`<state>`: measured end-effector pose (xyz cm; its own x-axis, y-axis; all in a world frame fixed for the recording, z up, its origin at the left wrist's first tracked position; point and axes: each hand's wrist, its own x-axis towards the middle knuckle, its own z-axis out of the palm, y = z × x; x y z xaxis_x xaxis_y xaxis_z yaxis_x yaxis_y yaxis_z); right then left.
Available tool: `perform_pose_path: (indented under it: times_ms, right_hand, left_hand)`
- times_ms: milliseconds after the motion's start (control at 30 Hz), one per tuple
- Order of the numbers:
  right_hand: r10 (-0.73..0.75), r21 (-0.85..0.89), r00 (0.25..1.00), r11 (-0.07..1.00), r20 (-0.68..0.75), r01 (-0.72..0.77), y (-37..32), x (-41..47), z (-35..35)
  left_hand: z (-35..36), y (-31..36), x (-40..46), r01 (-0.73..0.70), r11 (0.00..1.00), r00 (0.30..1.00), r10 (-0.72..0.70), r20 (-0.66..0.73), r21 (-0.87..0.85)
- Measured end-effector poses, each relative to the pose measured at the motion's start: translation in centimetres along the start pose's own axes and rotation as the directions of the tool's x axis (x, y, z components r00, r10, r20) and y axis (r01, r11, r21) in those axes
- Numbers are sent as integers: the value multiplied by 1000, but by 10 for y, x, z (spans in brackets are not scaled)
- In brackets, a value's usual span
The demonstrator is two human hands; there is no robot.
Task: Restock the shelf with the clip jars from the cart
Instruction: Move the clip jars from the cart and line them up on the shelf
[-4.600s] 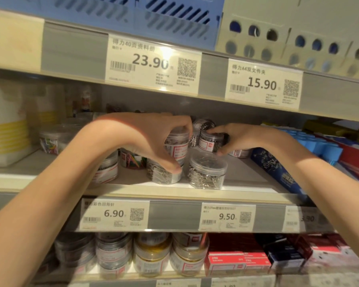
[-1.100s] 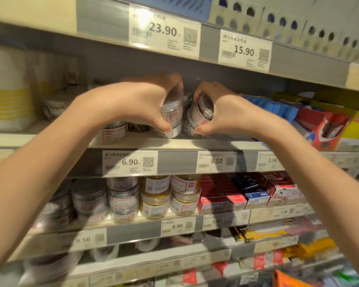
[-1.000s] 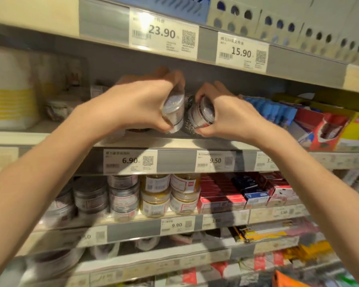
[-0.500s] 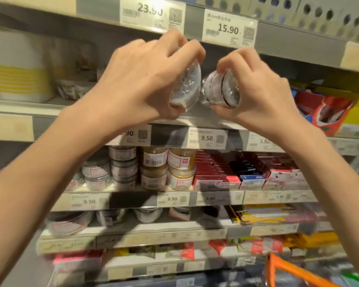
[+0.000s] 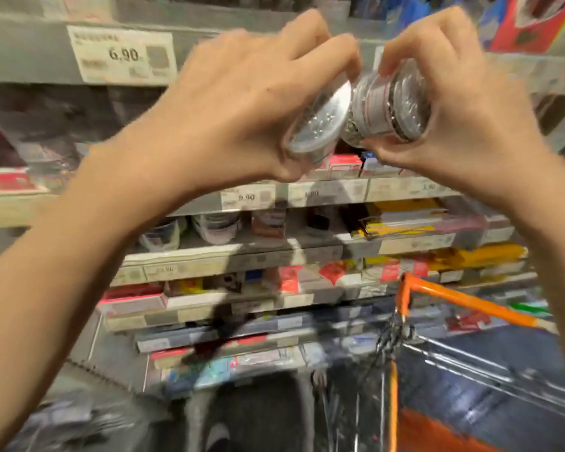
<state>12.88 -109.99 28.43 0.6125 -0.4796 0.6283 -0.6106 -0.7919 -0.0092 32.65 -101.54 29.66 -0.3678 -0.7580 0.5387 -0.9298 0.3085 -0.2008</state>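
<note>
- Clip jars (image 5: 317,125), (image 5: 388,106): clear plastic, silvery contents; the right one has a white label edged in red.
- Cart frame (image 5: 463,303): orange.
- Price tag (image 5: 124,57): white, dark digits.
- Boxes (image 5: 344,164): red and white.

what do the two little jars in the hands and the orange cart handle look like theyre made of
The small clear round jar in the left hand looks like transparent glossy plastic: silvery contents show through its flat end. The small clear round jar in the right hand looks the same, with a label band. The orange cart handle bar looks like smooth plastic or coated metal; blur leaves that open.
</note>
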Motion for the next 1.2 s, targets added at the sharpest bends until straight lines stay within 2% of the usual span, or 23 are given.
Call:
perform_pose_path:
  times_ms: [233, 400, 500, 633, 700, 767, 900, 1033, 1200]
  right_hand:
    - [167, 45, 971, 983, 172, -177, 8, -75, 41]
    - [321, -24, 896, 944, 305, -330, 13, -125, 69]
    - [419, -42, 845, 902, 332, -430, 16, -152, 81]
    - [524, -103, 766, 844, 373, -527, 22, -189, 94]
    - [573, -125, 723, 809, 387, -574, 24, -208, 99]
    - [629, -147, 671, 763, 393, -629, 26, -229, 103]
    - [742, -158, 547, 638, 387, -754, 23, -278, 108]
    - [855, -244, 375, 474, 359, -846, 17, -339, 105]
    - [929, -325, 151, 266, 339, -908, 15, -414, 93]
  left_hand:
    - [61, 32, -19, -74, 990, 981, 93, 171, -118]
    - [107, 51, -20, -43, 957, 937, 138, 320, -287]
    - [133, 65, -18, -24, 952, 900, 154, 407, -306]
    - [168, 85, -19, -151, 916, 879, 296, 373, -372]
    - [185, 97, -18, -141, 891, 847, 335, 414, -432]
    - [200, 113, -15, -146, 861, 808, 389, 443, -488]
    - [231, 149, -15, -250, 805, 713, 529, 460, -538]
    - [255, 193, -20, -374, 700, 650, 666, 367, -609]
    - [275, 259, -27, -426, 552, 505, 802, 318, -716]
